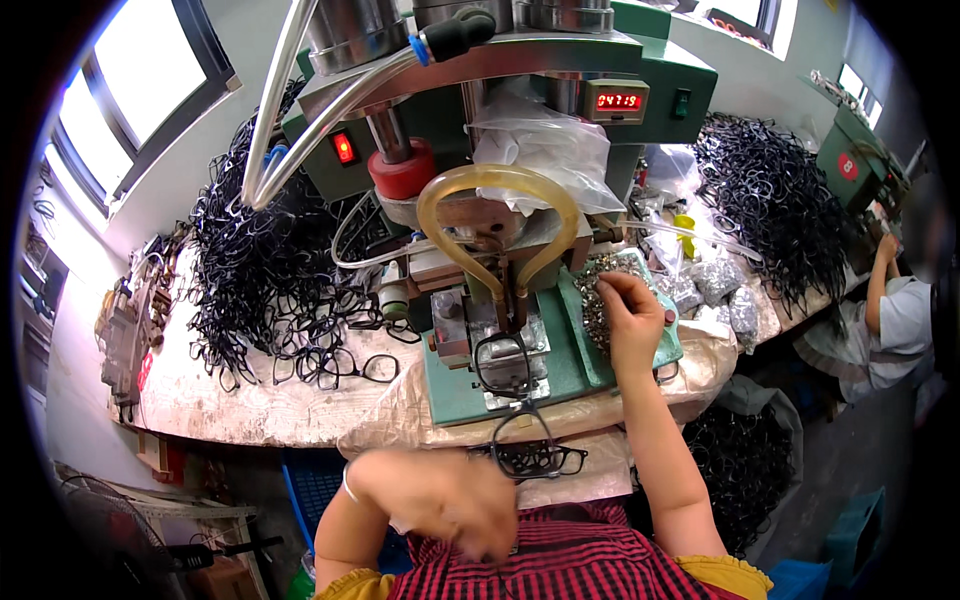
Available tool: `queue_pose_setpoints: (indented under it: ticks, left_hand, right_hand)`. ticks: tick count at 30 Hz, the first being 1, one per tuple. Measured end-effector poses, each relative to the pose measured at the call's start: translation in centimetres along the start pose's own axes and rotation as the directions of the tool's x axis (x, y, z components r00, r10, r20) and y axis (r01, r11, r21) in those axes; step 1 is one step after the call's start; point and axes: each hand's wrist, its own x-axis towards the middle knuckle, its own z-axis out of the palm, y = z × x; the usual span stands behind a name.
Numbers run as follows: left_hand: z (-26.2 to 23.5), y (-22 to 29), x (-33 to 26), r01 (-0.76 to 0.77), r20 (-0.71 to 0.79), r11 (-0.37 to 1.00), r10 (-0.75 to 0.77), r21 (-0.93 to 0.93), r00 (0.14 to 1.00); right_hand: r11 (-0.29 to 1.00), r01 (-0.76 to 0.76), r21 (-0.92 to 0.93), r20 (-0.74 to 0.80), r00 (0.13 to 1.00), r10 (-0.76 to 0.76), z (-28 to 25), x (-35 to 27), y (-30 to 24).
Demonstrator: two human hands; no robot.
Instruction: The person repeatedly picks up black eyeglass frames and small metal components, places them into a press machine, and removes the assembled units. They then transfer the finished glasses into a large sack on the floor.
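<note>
My right hand (632,312) is over a green tray (672,350) heaped with small metal parts (594,312). Its thumb and fingers are pinched together, and whatever they hold is too small to make out. Smeared by motion, my left hand (455,500) is low in front of my checked apron, its fingers unclear. Just beyond it, a black eyeglass frame (522,412) hangs from the machine's metal fixture (545,345), one rim upright under the copper-coloured tips (512,310). Further black frames lie below it at the table edge, partly hidden by my left hand.
The green press machine (680,75) with a yellowish looped tube (500,180) stands ahead. Big piles of black eyeglass frames lie left (250,240) and right (770,200). Bagged small parts (715,280) sit by the tray. Another person's arm (880,285) shows at far right.
</note>
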Motion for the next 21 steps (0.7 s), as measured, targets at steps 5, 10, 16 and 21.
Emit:
queue_pose_setpoints:
  ticks: [5,10,16,21]
  left_hand:
    - [3.8,-4.4,-8.6,-0.148,-0.646,0.958,-0.048,-0.246,0.762]
    - [6.0,-7.8,-13.1,-0.011,-0.92,0.952,-0.297,-0.305,-0.255]
    - [0.7,-5.9,-10.5,0.037,-0.975,0.998,-0.047,-0.057,-0.217]
    - [2.1,-9.3,-9.3,0.07,-0.958,0.998,0.028,0.008,-0.284]
  right_hand:
    - [0.815,0.3,-0.496,0.075,0.95,-0.304,-4.2,-2.6,-0.9]
    - [0.867,0.12,-0.484,-0.05,0.985,-0.165,-7.9,-4.8,-2.3]
    - [0.899,0.374,-0.226,0.352,0.892,-0.283,-0.1,-3.0,-6.8]
    - [0.989,0.146,-0.009,0.303,0.943,-0.136,4.8,-3.8,-6.3]
